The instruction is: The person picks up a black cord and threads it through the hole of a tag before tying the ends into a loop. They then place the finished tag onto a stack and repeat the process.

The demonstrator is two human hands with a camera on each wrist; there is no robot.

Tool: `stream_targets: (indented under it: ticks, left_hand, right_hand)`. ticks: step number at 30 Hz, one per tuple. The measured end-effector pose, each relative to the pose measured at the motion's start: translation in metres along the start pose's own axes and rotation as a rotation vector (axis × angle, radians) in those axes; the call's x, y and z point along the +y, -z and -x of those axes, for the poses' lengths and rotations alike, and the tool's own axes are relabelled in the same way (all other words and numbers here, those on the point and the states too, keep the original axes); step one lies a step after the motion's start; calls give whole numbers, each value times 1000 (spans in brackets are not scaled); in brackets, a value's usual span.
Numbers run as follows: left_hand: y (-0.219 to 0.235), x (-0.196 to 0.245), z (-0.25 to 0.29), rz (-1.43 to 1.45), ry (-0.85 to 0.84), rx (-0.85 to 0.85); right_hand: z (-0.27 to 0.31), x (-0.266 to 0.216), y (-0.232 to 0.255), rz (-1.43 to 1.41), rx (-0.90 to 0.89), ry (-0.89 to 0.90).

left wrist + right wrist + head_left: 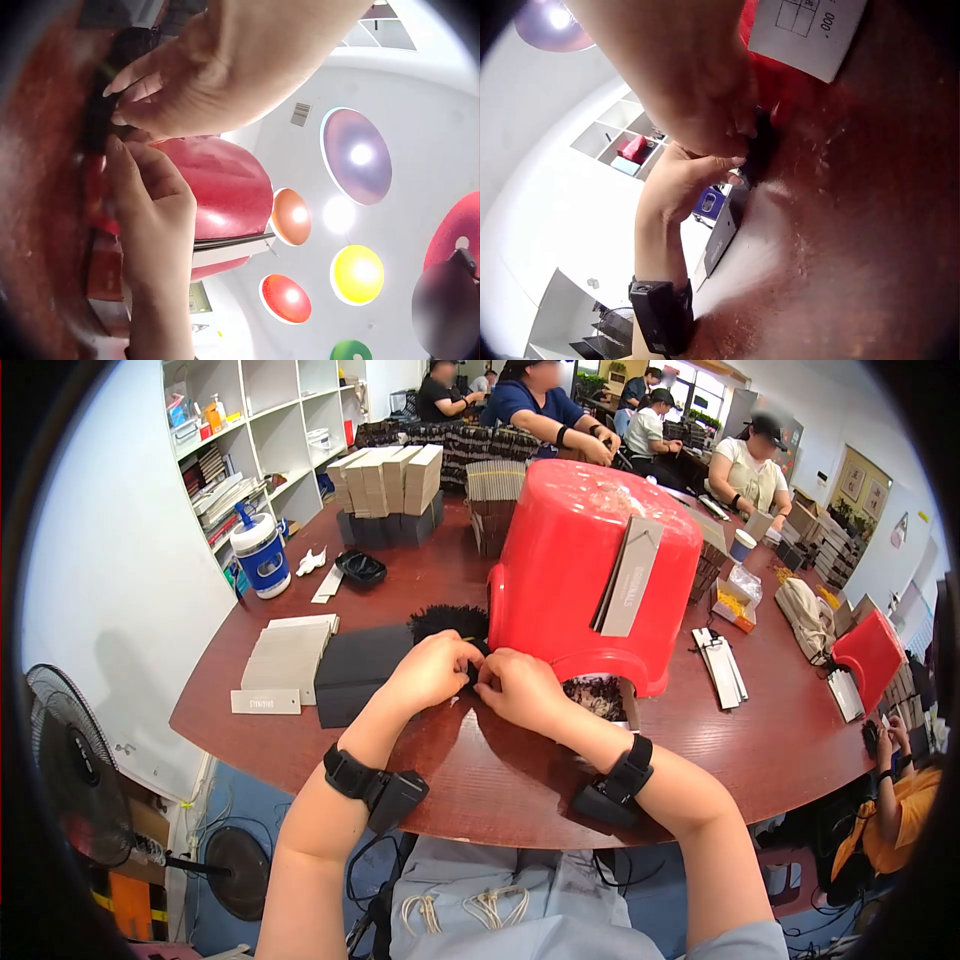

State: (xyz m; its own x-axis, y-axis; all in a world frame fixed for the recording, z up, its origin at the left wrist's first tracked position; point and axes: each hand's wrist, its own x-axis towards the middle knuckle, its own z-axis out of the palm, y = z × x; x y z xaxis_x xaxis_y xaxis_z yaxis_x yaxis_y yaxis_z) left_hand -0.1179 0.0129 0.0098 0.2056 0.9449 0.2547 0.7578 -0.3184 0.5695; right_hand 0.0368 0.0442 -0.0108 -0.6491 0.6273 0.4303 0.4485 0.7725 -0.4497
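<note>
My left hand and right hand meet close above the table, in front of an upturned red plastic tub. Fingertips of both hands pinch a small black piece; the fingers hide most of it, and I cannot tell its kind. A bundle of black fringed strands lies just beyond the left hand. Dark grey card sheets lie left of that hand. Beside the right hand, a cut-out in the tub's rim shows a white box holding dark strands.
Printed beige cards are fanned out at left, and one card hangs on the tub. Behind stand card stacks, a blue-white jug and a black dish. White strips lie right. Other people sit beyond.
</note>
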Motion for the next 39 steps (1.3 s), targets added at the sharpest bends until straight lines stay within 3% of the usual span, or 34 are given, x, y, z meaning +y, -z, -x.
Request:
stream_targets:
  ticks: [7, 9, 12, 13, 15, 17, 19, 21, 22, 23, 25, 28, 33, 39]
  left_hand:
    - [-2, -1, -1, -27, 6, -8]
    - [-4, -5, -2, -77, -10, 7]
    - [0, -3, -2, -81, -34, 4]
    - [3, -1, -1, -71, -57, -3]
    - [11, 5, 5, -2, -13, 70]
    - [25, 28, 18, -157, 43, 209]
    - [29, 57, 32, 296, 422, -81]
    - [16, 70, 48, 928, 534, -391]
    - [4, 73, 54, 1269, 592, -423]
    - [-8, 66, 55, 1425, 660, -418]
    - [-26, 60, 51, 1569, 671, -130]
    - [-12, 60, 41, 1706, 532, -125]
    - [-8, 74, 20, 1729, 488, -31]
    - [-6, 108, -1, 1535, 295, 61]
  right_hand:
    - [6, -1, 12, -144, -176, 9]
    - [14, -4, 15, -245, -157, 138]
    - [28, -32, 44, -399, -340, 67]
    - [31, -37, 51, -398, -339, 66]
    - [38, -41, 63, -428, -332, -153]
    - [42, -37, 65, -383, -251, -167]
    - [45, -34, 64, -248, 0, -52]
    - [49, -39, 66, -230, 36, -34]
    - [52, -43, 67, -223, 41, -3]
    - [54, -46, 68, -216, 46, 28]
    - [61, -49, 68, -192, 27, 35]
    - [71, -53, 73, -120, 20, 101]
    - [87, -54, 90, -77, 7, 61]
    - [99, -36, 94, -15, 69, 39]
